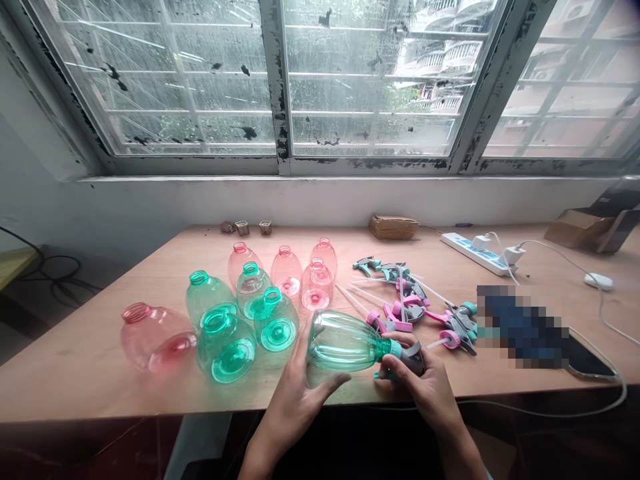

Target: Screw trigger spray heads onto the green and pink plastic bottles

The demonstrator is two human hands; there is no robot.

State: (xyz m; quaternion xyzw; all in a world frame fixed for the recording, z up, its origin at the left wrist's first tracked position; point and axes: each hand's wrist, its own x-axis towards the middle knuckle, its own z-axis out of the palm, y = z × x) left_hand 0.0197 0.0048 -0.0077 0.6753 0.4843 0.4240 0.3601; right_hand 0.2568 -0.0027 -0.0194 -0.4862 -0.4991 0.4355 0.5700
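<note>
A clear green spray bottle point(344, 341) lies sideways between my hands, just above the table's front edge. My left hand point(305, 390) cups its base end, thumb stretched along the near side. At the neck, my right hand point(420, 380) grips the grey and teal trigger sprayer head point(411, 357), fingers wrapped round it. The sprayer sits on the bottle's mouth; whether it is screwed tight I cannot tell. To the left stand several open green bottles point(227, 347) and pink bottles point(285, 270). Several loose trigger sprayers point(410, 310) in pink, teal and grey lie in a pile behind my right hand.
On the wooden table point(100, 380) at right are a dark phone point(590, 360), a white power strip point(477, 253) with plugs and cables, and an opened cardboard box point(575, 227). A brown package point(393, 227) and small blocks point(242, 228) line the back, below the window.
</note>
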